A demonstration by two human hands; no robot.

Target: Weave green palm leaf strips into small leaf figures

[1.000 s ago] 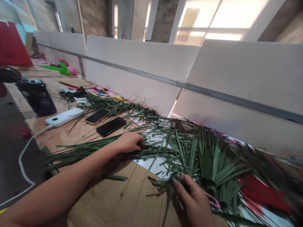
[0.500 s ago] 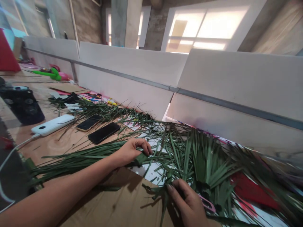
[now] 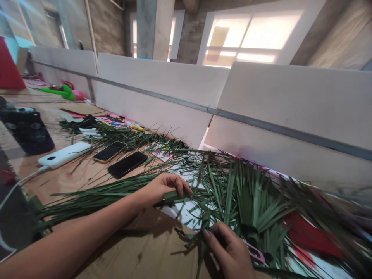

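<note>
With its thumb and fingers closed, my right hand (image 3: 229, 248) pinches a knotted palm-leaf piece (image 3: 200, 236), whose short loose ends stick out to the left and downward over the cardboard. Farther up and left, my left hand (image 3: 167, 188) has its fingers curled round a wide green leaf strip (image 3: 172, 196). That strip lies beneath the fingertips, above the white sheet. A bundle of long narrow leaves (image 3: 95, 195) runs behind my left forearm. The pink scissor handle (image 3: 257, 252) shows just right of my right hand, partly covered by leaves.
Fanned palm leaves (image 3: 252, 193) cover the right side over a red item (image 3: 314, 236). Two phones (image 3: 128, 164), a white power bank (image 3: 65, 154) with a cable and a dark cup (image 3: 27, 130) stand left. Cardboard (image 3: 139, 252) lies in front; white partition panels (image 3: 162, 85) rise behind.
My left hand has shifted slightly right and down, and more of the leaf strip shows beneath its fingers. My right hand stays nearly in place with the leaf piece.
</note>
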